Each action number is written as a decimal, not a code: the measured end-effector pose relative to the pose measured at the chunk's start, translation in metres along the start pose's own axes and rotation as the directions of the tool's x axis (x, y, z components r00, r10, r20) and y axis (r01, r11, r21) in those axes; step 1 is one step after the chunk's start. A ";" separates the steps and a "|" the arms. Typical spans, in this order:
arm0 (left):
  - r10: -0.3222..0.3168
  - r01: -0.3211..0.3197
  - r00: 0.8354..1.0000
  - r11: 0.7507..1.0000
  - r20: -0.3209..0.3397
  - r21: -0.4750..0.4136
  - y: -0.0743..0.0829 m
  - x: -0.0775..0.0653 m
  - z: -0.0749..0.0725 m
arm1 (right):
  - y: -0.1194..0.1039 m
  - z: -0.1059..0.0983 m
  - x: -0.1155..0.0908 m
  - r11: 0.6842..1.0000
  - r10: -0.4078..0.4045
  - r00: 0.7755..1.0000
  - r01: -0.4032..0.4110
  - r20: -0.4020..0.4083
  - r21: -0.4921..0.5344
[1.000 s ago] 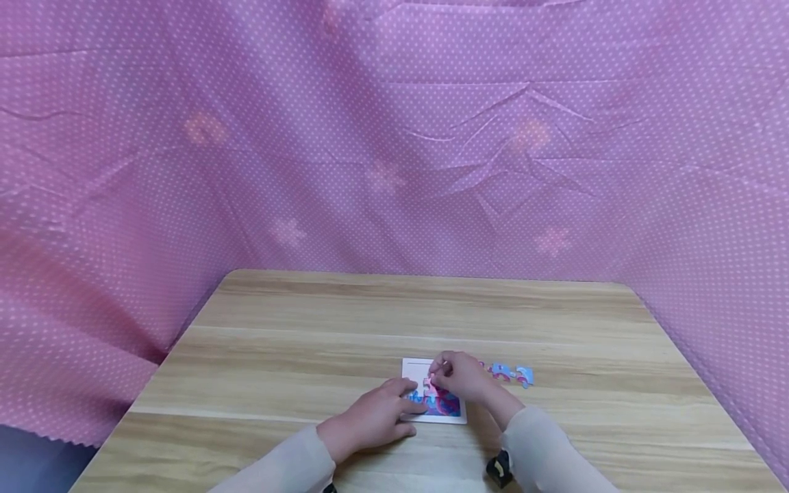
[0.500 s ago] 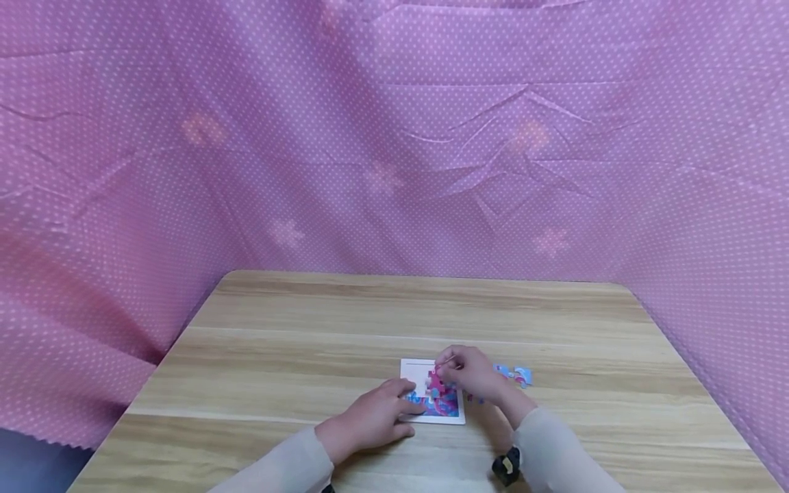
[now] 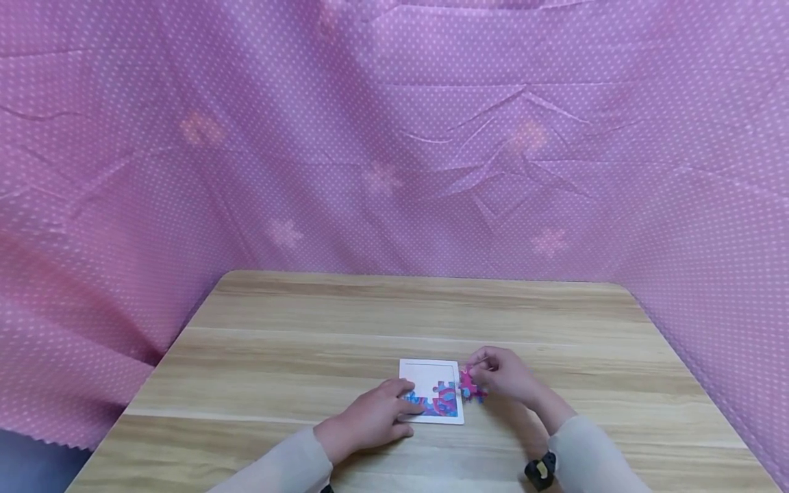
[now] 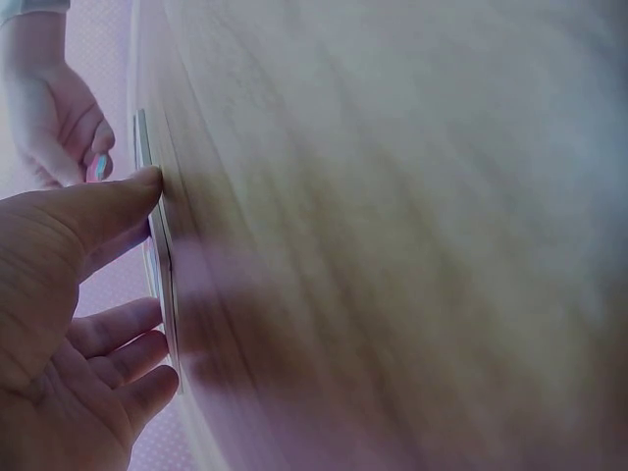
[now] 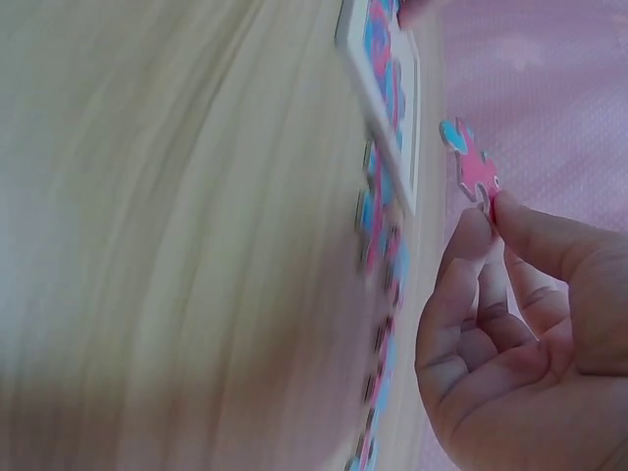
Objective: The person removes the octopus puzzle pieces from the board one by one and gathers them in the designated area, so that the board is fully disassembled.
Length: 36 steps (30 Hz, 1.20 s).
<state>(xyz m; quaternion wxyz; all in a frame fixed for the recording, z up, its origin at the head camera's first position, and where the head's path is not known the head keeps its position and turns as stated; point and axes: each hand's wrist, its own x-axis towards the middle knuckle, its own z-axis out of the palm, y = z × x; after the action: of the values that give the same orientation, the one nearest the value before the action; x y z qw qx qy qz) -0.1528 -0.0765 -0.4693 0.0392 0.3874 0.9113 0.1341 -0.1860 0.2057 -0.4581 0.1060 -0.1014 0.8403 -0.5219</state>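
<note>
A white puzzle tray (image 3: pixel 428 361) lies on the table with blue and pink jigsaw pieces (image 3: pixel 445 405) fitted along its near side and up the right. My left hand (image 3: pixel 370 416) rests on the tray's left edge, its fingers spread over it; in the left wrist view the thumb lies at the tray's side. Just right of the tray, my right hand (image 3: pixel 507 375) pinches a pink puzzle piece (image 5: pixel 474 169) with blue ends between thumb and forefinger. It is raised above the table in the right wrist view.
A row of loose jigsaw pieces (image 5: pixel 381 363) lies on the wooden table (image 3: pixel 296 356) beside the tray, mostly hidden by my right hand in the head view. A pink dotted curtain (image 3: pixel 394 171) hangs behind the table and at both sides.
My right hand has moved right with the pink puzzle piece, from over the tray to beyond its right edge. More of the tray's inside shows. The left hand stays put.
</note>
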 end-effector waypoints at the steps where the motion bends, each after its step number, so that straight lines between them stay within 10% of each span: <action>1: -0.003 0.003 1.000 1.000 0.002 -0.002 0.000 0.000 0.000 | 0.002 -0.003 -0.002 1.000 0.001 1.000 -0.001 0.003 0.004; 36: -0.029 0.029 0.999 0.999 0.025 -0.016 0.000 0.000 0.002 | 0.020 -0.021 -0.025 0.953 0.043 0.994 -0.071 -0.102 -0.295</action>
<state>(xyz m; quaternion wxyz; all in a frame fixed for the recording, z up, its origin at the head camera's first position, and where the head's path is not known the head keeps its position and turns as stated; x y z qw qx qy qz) -0.1526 -0.0756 -0.4710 0.0556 0.3755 0.9151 0.1362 -0.1690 0.2394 -0.4654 0.0649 -0.0672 0.9160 -0.3902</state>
